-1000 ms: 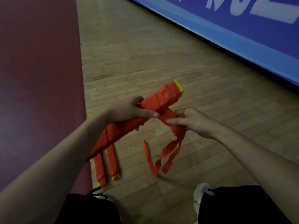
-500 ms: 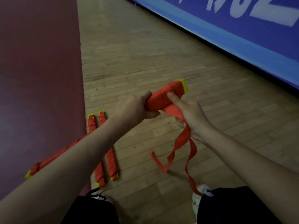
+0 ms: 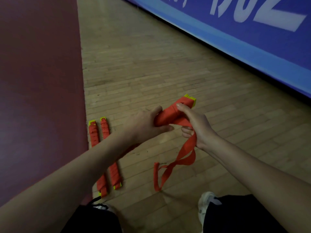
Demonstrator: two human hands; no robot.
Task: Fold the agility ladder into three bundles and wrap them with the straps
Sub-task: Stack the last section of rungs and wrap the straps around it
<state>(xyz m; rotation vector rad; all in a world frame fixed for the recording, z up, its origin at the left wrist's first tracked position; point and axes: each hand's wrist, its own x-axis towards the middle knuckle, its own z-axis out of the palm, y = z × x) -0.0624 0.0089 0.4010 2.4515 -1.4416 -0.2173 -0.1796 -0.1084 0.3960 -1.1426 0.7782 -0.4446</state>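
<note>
I hold an orange ladder bundle (image 3: 170, 113) with yellow rung ends above the wooden floor. My left hand (image 3: 144, 123) grips its middle from the left. My right hand (image 3: 196, 125) holds the orange strap (image 3: 175, 163) against the bundle, its fingers curled round the strap. The strap's loose end hangs down in a twisted loop toward the floor. Two wrapped orange bundles (image 3: 104, 132) lie side by side on the floor at the left, partly hidden by my left forearm.
A dark red mat (image 3: 38, 81) covers the floor at the left, its edge beside the lying bundles. A blue banner (image 3: 235, 39) with white letters runs along the right. My shoes (image 3: 207, 202) and dark shorts show at the bottom.
My right hand has carried the strap up and over the bundle near its yellow end. The bundle has turned more end-on, and the loose strap tail has swung lower.
</note>
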